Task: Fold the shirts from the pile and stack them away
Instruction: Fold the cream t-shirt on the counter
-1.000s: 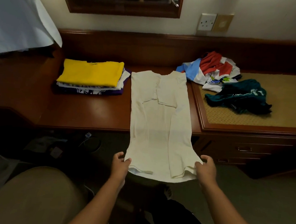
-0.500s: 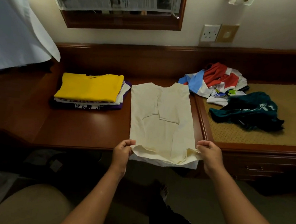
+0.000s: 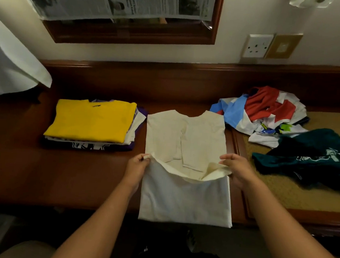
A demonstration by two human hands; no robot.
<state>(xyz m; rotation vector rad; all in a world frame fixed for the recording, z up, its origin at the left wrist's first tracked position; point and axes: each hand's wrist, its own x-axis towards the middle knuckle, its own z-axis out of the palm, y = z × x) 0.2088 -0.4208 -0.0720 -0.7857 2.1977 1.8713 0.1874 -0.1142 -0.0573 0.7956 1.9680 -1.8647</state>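
A cream shirt (image 3: 184, 198) lies on the wooden desk (image 3: 61, 173), sleeves folded in, collar toward the wall. Its lower part is doubled up over the middle. My left hand (image 3: 137, 167) pinches the left corner of the hem, and my right hand (image 3: 235, 169) pinches the right corner, both held a little above the shirt's middle. A stack of folded shirts (image 3: 91, 125) with a yellow one on top sits to the left. The loose pile (image 3: 266, 113) of red, blue and white shirts lies at the right, with a dark teal shirt (image 3: 312, 157) in front of it.
A woven mat (image 3: 281, 189) covers the right part of the desk under the pile. A framed mirror with newspaper (image 3: 121, 6) hangs on the wall, a wall socket (image 3: 257, 46) to its right. A white cloth (image 3: 10, 65) hangs at the left. A chair's edge shows at bottom left.
Both hands have carried the shirt's hem up from below the desk edge toward the collar, doubling the lower part over. The view has moved closer to the desk.
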